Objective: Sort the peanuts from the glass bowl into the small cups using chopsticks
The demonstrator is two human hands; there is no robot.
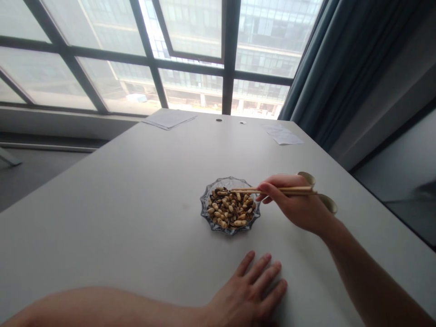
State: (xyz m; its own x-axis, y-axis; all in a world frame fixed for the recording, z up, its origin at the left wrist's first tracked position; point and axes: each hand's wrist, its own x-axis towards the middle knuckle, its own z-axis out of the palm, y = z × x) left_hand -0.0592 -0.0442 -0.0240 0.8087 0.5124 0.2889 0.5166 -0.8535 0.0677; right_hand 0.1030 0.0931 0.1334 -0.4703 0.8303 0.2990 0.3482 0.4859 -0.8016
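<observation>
Gripping chopsticks (299,189), the right hand (298,209) is just right of the glass bowl (231,231) (left hand (244,293) spread flat before it).

White table (136,195). Glass bowl (231,232), scalloped rim, centre; contents, unshelled peanuts (222,223) and dark seeds. Chopsticks (295,190), pair, gripped in right hand (296,204); tips over bowl's far part, contact unclear. Left hand (243,295), palm down, fingers spread, near side of bowl. Papers (170,119), far left. Window frame (229,59), far. Blue curtain (316,68), far right.
</observation>
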